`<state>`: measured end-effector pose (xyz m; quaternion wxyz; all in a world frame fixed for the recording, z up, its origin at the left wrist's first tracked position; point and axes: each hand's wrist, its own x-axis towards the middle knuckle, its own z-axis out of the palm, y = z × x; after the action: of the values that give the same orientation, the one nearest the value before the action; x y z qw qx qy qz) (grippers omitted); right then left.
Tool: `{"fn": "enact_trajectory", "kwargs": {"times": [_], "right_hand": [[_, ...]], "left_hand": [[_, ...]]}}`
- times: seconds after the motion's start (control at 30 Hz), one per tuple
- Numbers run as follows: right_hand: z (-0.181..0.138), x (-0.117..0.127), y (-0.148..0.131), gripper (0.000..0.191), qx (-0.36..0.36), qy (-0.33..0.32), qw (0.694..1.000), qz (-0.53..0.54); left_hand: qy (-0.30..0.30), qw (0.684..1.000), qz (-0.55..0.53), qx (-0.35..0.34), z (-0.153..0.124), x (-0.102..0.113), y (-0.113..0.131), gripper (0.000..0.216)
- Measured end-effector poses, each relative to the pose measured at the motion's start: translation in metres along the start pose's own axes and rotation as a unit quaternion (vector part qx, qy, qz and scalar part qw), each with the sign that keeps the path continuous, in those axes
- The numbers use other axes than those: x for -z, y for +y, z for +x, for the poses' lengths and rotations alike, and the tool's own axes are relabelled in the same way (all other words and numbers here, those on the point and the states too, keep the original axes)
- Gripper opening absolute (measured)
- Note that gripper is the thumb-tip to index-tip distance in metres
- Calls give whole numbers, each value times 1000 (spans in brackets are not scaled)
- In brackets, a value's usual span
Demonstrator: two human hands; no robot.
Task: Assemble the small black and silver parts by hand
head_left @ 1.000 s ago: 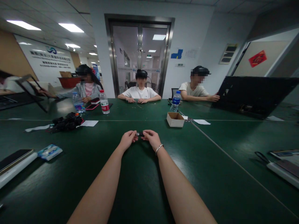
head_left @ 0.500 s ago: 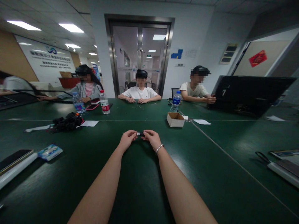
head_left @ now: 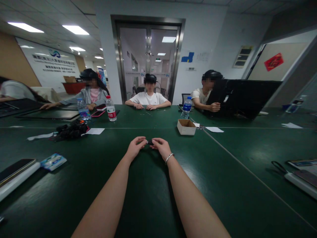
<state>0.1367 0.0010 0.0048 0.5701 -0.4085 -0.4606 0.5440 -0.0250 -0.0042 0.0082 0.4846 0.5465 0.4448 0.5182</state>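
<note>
Over the green table [head_left: 151, 185], both hands meet at a small black piece with a silver end [head_left: 150, 142]. It is too small to tell its exact kind. My right hand [head_left: 161, 147], with a silver bracelet on the wrist, pinches the black part. My left hand [head_left: 135, 148] has its thumb and fingers closed around the silver end, which is mostly covered. A small open cardboard box [head_left: 186, 131] stands ahead and to the right of my hands.
A tangle of black cables [head_left: 71, 130] and papers lie to the left. Bottles [head_left: 111, 109] stand further back. Phones rest on white objects at both sides. Across the table, several people sit; one [head_left: 214, 106] holds a large black panel [head_left: 244, 99].
My left fingers have shifted slightly right, covering more of the silver end. At the right, the co-worker's panel has swung left. A panel at the far left now lies flat.
</note>
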Motion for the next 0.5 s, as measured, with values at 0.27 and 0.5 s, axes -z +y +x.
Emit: {"fn": "enact_trajectory", "kwargs": {"times": [0.27,0.5], "right_hand": [[-1,-1,-2,19,-6,0,1000,3],[2,1,2,20,-6,-3,1000,-2]], "left_hand": [[-33,998,47,-34,-1,0,0,29],[-34,997,56,-38,-8,-1,8,26]]}}
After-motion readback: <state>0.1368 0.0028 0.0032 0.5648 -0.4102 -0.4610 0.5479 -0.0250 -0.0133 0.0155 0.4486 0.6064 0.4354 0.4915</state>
